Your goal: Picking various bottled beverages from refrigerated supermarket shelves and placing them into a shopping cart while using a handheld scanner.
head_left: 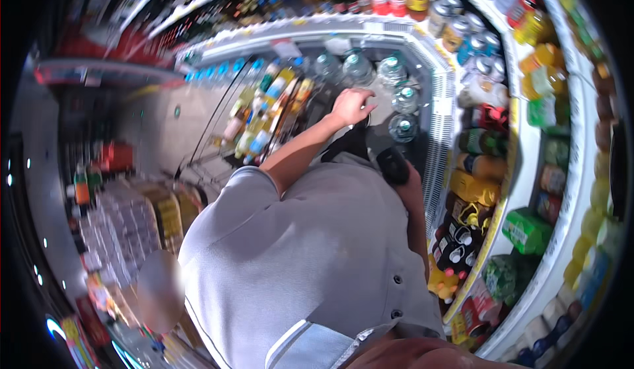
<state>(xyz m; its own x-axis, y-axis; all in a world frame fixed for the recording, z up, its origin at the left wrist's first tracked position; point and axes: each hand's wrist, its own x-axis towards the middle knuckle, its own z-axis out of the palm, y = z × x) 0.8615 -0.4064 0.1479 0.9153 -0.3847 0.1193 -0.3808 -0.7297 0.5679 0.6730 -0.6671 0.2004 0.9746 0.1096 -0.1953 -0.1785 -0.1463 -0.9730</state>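
Note:
My left hand reaches forward over the floor, thumb and fingers apart and loosely bent, with nothing visible in it. Large clear bottles with pale caps stand just beyond it, in a curve along the foot of the shelf. More such bottles are to its right. My right hand is low by my side, closed around a dark, rounded object whose kind I cannot make out. To the left of my left arm is a wire shopping cart with several bottles in it.
Shelves of drink bottles and cans curve close along my right side. Another stocked shelf runs across the far side. Stacked wrapped packs stand behind on the left, near a person's blurred head.

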